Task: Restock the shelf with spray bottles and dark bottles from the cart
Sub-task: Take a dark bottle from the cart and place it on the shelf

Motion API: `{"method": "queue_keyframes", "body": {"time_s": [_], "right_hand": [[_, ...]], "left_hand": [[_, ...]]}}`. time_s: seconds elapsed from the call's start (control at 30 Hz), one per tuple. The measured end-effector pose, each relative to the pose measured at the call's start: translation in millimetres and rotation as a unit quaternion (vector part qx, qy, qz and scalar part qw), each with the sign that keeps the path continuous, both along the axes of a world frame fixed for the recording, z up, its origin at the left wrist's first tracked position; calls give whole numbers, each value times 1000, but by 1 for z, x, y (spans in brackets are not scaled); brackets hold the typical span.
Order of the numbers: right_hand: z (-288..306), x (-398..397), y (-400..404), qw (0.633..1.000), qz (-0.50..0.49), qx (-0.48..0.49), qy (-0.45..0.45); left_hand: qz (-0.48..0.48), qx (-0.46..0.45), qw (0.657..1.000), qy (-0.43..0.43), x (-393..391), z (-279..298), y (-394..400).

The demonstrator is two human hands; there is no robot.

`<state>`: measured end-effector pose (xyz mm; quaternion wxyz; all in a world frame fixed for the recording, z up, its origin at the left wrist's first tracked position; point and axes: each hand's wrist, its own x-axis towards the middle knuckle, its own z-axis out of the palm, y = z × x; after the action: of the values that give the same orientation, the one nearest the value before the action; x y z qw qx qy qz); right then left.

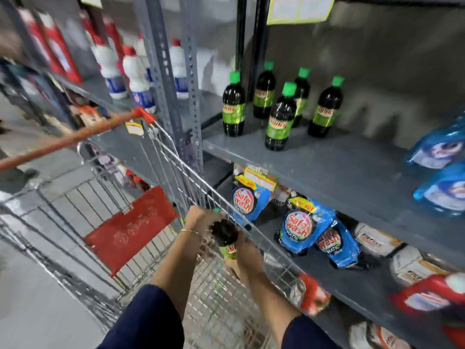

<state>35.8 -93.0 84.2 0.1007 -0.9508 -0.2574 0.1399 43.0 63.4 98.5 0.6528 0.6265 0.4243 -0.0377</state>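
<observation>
So far five dark bottles (280, 117) stand near the shelf's (339, 167) left edge, and your left hand (198, 217) and right hand (247, 250) together grasp another bottle (226, 238) over the cart (176, 157), spray bottles unseen.

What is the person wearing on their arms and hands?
Both arms have dark navy sleeves ending near the elbow, leaving the forearms bare. The left hand has a thin gold bangle at the wrist. The right hand is bare; no gloves, no rings visible.
</observation>
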Motion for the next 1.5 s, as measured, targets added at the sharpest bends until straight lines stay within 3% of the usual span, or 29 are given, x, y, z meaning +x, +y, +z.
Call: {"method": "queue_keyframes", "body": {"time_s": [0.1,0.2,0.27,0.53,0.7,0.9,1.5], "right_hand": [[40,15,-6,996,-39,83,4],[77,33,-14,991,-43,116,-48],[95,39,-18,981,-48,179,-60],[152,90,-48,946,-90,300,-82],[154,127,-64,928,-139,338,-68],[138,167,-78,913,-184,363,-35],[126,243,-90,904,-207,371,-42]], "left_hand": [[11,61,997,-54,16,56,-11],[5,109,986,-128,26,111,-31],[1,156,979,-132,36,140,-42],[15,245,943,-226,72,222,-101],[-40,302,924,-233,113,228,-123],[-135,429,867,-214,157,213,-148],[-123,373,887,-244,241,198,-155]]}}
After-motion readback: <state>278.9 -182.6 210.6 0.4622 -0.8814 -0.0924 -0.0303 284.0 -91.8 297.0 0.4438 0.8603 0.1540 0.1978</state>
